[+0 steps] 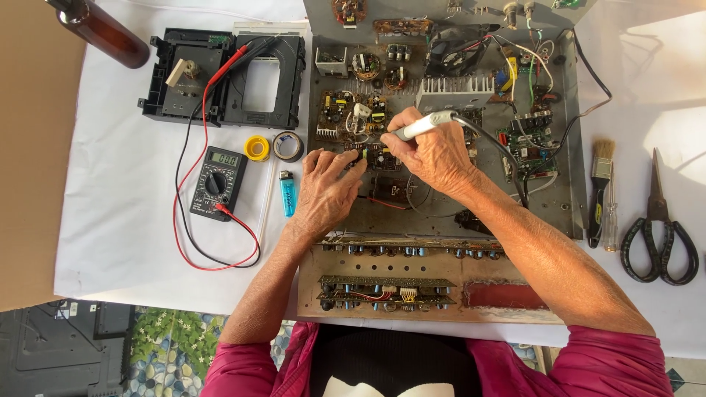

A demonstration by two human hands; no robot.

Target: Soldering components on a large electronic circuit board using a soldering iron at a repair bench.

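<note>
The right hand (434, 151) is wrapped around a grey soldering iron (421, 126), gripping it like a pen with the tip pointing down and left onto a small circuit board (371, 156) inside the open metal chassis (570, 184); its dark cord (500, 151) trails off to the right. The left hand (327, 187) lies just beside it, fingers curled and pressed against the same board's left edge, though I cannot tell whether it pinches anything. On the white tabletop (125, 228) to the left sit a multimeter (218, 182) with red and black leads, a blue lighter (287, 192), a yellow reel (257, 148) and a roll of dark tape (288, 145). Right of the chassis lie a paintbrush (599, 187) and black-handled scissors (660, 235).
</note>
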